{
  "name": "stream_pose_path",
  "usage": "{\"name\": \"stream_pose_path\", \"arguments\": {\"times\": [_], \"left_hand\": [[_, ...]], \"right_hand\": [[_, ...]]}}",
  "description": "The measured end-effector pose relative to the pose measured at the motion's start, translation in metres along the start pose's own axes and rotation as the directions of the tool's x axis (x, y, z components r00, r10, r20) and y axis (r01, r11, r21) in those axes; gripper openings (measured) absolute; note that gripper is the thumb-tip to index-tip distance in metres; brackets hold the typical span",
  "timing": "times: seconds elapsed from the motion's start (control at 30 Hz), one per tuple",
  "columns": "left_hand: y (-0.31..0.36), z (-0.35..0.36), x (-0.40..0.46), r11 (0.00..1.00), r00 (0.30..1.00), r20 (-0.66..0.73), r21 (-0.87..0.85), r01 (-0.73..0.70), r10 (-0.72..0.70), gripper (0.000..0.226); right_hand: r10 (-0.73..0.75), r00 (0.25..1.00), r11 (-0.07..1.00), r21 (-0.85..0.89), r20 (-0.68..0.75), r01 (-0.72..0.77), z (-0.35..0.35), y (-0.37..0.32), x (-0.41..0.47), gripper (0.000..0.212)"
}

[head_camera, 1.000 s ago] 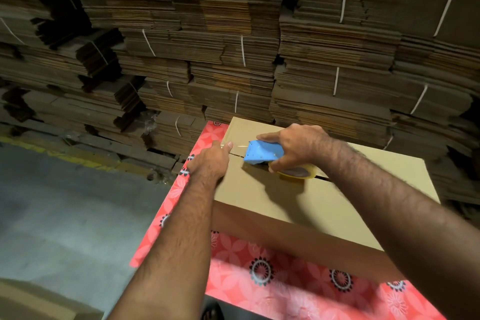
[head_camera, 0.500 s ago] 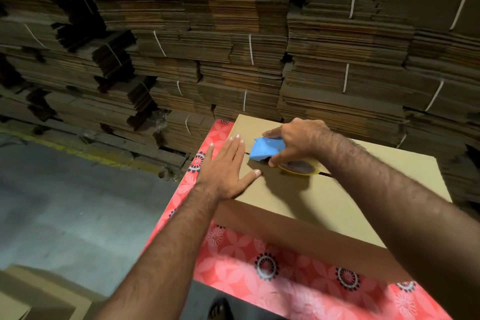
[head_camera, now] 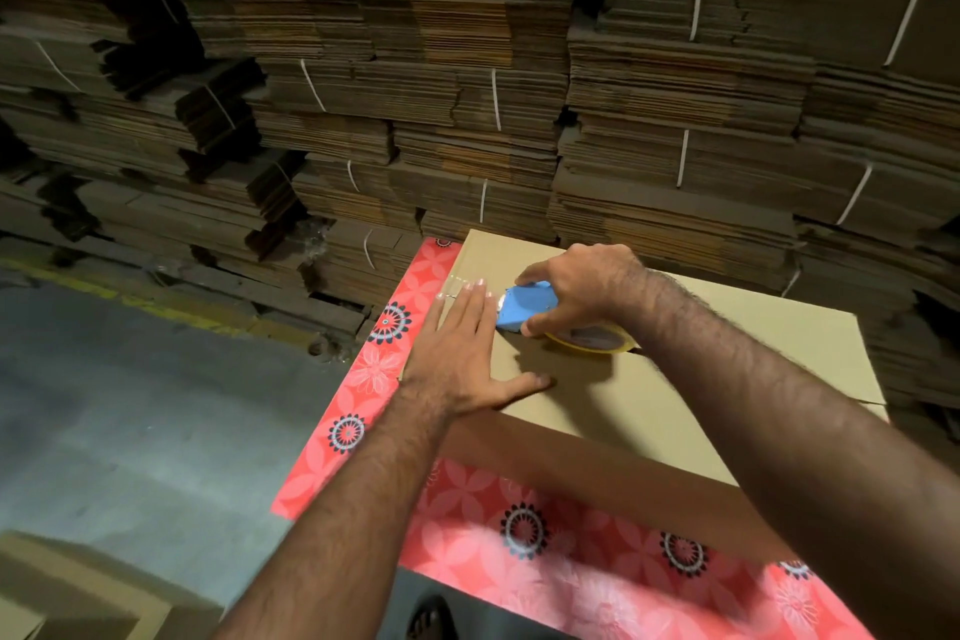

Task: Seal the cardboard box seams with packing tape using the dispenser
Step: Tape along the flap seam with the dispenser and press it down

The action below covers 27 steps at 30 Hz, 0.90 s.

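A closed tan cardboard box (head_camera: 727,353) lies on a table with a red flowered cloth (head_camera: 597,582). My right hand (head_camera: 576,288) grips a blue tape dispenser (head_camera: 524,309) with a yellow-edged tape roll (head_camera: 592,340), pressed onto the box's top seam near its left end. A short strip of clear tape (head_camera: 460,286) shines on the seam left of the dispenser. My left hand (head_camera: 462,353) lies flat on the box top, fingers spread, its fingertips beside the dispenser's nose.
Tall stacks of strapped, flattened cartons (head_camera: 467,94) fill the wall behind the table. Grey concrete floor (head_camera: 130,405) with a yellow line lies to the left. Another cardboard box (head_camera: 67,592) sits at the bottom left corner.
My left hand went from pinching at the seam's left end to lying flat with spread fingers on the box top. The dispenser stayed at the left end of the seam.
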<state>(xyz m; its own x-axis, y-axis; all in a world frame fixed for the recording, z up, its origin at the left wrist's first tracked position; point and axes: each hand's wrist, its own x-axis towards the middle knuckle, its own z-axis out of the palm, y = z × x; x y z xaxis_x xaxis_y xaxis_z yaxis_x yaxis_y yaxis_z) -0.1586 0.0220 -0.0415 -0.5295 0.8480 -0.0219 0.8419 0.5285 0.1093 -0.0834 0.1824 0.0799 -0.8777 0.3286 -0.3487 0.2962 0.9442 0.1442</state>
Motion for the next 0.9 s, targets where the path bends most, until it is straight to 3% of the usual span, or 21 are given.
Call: {"name": "stream_pose_path", "arguments": {"times": [0.13,0.57,0.73,0.9], "left_hand": [[-0.003,-0.003,0.0,1.0,1.0,0.013,0.008,0.007,-0.007,0.137],[-0.011,-0.008,0.001,0.998,0.997,0.076,0.056,-0.001,-0.004,0.134],[-0.038,-0.022,0.007,0.989,0.991,0.128,0.146,0.009,-0.028,0.13],[-0.032,-0.017,0.002,0.991,0.993,0.063,0.099,0.093,-0.099,0.131]], "right_hand": [[0.0,1.0,0.997,0.08,0.018,-0.001,-0.002,0.013,-0.006,0.076],[0.047,0.995,0.995,0.089,0.087,-0.054,0.022,0.075,-0.06,0.075],[0.054,0.999,0.995,0.087,-0.002,-0.053,0.022,0.053,-0.053,0.075],[0.057,0.998,0.991,0.121,0.017,-0.059,0.019,0.043,-0.046,0.078]]}}
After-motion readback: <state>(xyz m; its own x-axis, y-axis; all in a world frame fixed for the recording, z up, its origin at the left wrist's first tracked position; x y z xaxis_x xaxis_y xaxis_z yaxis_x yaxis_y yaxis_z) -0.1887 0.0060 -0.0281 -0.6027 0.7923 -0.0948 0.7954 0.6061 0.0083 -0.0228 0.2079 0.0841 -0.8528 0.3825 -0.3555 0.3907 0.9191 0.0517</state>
